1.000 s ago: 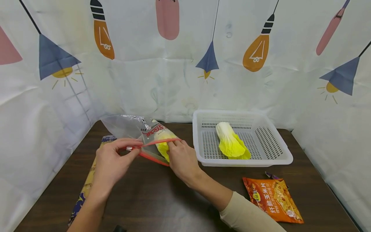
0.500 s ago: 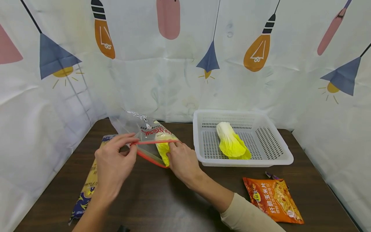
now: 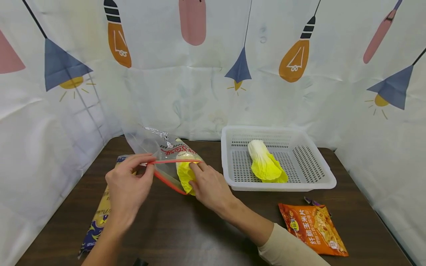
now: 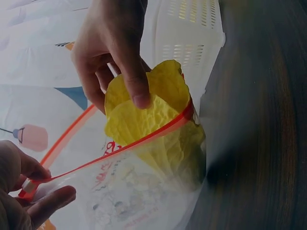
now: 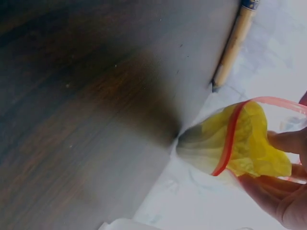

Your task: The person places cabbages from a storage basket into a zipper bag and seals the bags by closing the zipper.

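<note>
A clear zip bag (image 3: 143, 138) with a red-edged mouth hangs tilted over the table's back part. My left hand (image 3: 128, 188) pinches the bag's left corner, where a small white zip slider shows beside the fingertips. Inside the bag is a napa cabbage piece (image 4: 168, 84), pale end down, its yellow leafy end sticking out past the red rim. My right hand (image 3: 213, 190) pinches that leafy end at the mouth's right side. In the left wrist view the thumb (image 4: 136, 93) presses the leaf's near face; the other fingers are partly hidden behind it.
A white plastic basket (image 3: 319, 184) stands at the back right with another napa cabbage piece (image 3: 264, 162) in it. An orange snack packet (image 3: 313, 229) lies at the front right, a small purple wrapper (image 3: 311, 201) behind it. A spaghetti packet (image 3: 98, 221) lies along the left.
Both hands have shifted slightly left with the bag. The mouth stands wider around the leaf, and my right thumb has come into view on the cabbage's leafy end.
</note>
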A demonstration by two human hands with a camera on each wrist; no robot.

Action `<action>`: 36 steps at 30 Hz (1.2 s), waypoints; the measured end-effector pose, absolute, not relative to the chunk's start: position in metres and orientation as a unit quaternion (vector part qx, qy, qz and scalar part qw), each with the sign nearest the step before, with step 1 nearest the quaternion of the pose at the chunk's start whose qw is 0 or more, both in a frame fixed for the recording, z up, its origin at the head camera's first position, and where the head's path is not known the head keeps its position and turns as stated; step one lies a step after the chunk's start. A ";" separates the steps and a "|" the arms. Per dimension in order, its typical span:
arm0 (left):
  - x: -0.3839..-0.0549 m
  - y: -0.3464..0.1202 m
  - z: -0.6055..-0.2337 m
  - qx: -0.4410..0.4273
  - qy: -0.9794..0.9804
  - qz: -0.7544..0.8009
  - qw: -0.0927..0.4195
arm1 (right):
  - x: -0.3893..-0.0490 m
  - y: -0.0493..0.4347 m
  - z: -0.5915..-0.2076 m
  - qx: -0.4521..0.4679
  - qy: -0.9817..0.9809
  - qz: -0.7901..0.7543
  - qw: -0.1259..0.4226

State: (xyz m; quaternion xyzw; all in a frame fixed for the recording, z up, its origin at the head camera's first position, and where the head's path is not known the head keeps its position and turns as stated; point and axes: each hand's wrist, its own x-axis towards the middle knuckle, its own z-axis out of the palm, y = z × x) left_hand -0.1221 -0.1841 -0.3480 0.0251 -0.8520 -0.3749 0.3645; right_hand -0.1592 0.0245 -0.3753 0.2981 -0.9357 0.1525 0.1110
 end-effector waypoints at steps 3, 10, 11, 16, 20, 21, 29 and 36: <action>-0.122 -0.183 -0.350 0.035 -0.855 -0.373 0.359 | -0.159 0.027 -0.375 0.301 -0.934 0.157 0.114; -0.122 -0.180 -0.350 0.046 -0.853 -0.387 0.348 | -0.156 0.031 -0.372 0.295 -0.936 0.155 0.114; -0.122 -0.180 -0.350 0.050 -0.854 -0.387 0.345 | -0.155 0.031 -0.372 0.295 -0.936 0.156 0.115; -0.121 -0.178 -0.350 0.066 -0.852 -0.404 0.325 | -0.153 0.034 -0.372 0.294 -0.935 0.165 0.111; -0.120 -0.177 -0.349 0.071 -0.844 -0.434 0.307 | -0.152 0.036 -0.371 0.292 -0.934 0.176 0.106; -0.120 -0.177 -0.348 0.073 -0.842 -0.441 0.302 | -0.152 0.037 -0.371 0.291 -0.934 0.179 0.106; -0.120 -0.175 -0.347 0.098 -0.841 -0.454 0.278 | -0.146 0.042 -0.368 0.290 -0.932 0.189 0.111; -0.120 -0.173 -0.348 0.104 -0.839 -0.454 0.280 | -0.141 0.046 -0.361 0.291 -0.929 0.202 0.102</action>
